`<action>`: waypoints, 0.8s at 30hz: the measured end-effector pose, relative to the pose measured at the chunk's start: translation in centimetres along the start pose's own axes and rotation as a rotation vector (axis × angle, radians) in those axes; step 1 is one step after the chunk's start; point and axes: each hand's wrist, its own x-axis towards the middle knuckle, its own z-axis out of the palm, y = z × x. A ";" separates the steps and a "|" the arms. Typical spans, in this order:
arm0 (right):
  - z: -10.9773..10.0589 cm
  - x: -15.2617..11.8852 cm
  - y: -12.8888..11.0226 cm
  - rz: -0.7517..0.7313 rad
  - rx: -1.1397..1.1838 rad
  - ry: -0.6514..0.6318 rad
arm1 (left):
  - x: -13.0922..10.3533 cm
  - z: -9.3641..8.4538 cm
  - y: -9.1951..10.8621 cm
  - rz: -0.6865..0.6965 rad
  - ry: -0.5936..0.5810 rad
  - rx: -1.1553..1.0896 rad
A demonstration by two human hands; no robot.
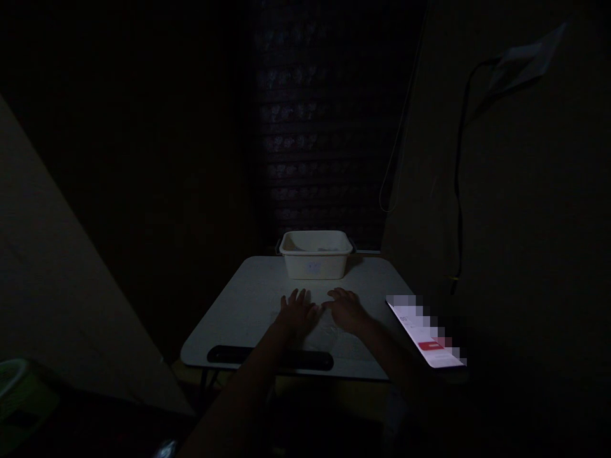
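Dim room, apparently in a home: small table [226, 318] under left hand [296, 313] and right hand [347, 310]; corded blind [291, 137] beyond them, green basket [35, 394] well left, hanging cable [457, 178] right.

head camera looks forward, down at hands [296, 314]

Lit screen [420, 332] at right, hanging black cable [457, 172], dark slatted blind [296, 127], green basket [35, 394]
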 end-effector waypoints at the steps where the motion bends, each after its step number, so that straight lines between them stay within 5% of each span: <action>1: 0.0 0.0 0.0 0.003 0.000 -0.004 | 0.0 0.0 -0.1 -0.003 -0.002 0.001; 24: 0.5 -0.4 1.0 -0.024 0.001 -0.022 | -0.8 0.7 -1.4 0.063 0.062 0.017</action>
